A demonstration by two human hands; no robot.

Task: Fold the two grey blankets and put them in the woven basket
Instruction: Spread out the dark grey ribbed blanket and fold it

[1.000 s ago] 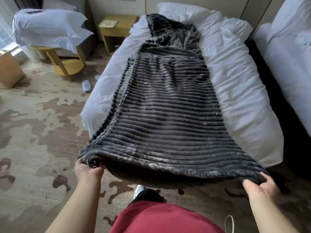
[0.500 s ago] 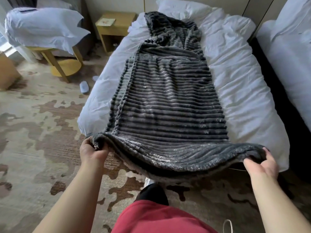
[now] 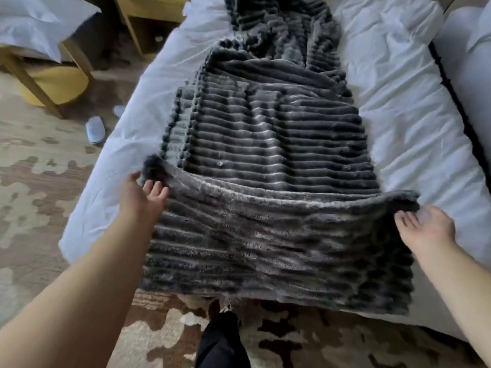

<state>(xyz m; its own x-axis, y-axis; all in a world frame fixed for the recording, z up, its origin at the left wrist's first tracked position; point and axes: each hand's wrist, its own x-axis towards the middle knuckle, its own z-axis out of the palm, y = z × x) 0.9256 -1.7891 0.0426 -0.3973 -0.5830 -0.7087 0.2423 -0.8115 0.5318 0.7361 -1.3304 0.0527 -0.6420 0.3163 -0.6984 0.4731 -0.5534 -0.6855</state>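
Note:
A dark grey ribbed blanket (image 3: pixel 271 144) lies lengthwise down the white bed (image 3: pixel 403 134). Its near end is lifted and carried forward over the rest, so the underside (image 3: pixel 265 248) faces me and hangs off the foot of the bed. My left hand (image 3: pixel 144 193) grips the left corner of that raised edge. My right hand (image 3: pixel 422 227) holds the right corner with its fingers curled on the cloth. A second grey blanket (image 3: pixel 281 19) lies bunched at the head of the bed. No woven basket is in view.
A yellow wooden chair (image 3: pixel 50 81) draped with white cloth stands at the far left, and a wooden nightstand (image 3: pixel 148 11) is beside the bed. White slippers (image 3: pixel 95 130) lie on the patterned carpet (image 3: pixel 34 181). A second white bed (image 3: pixel 467 49) is at the right.
Both hands have lifted the blanket's near edge from below the foot of the bed and carried it forward over the blanket. The view has moved closer to the bed.

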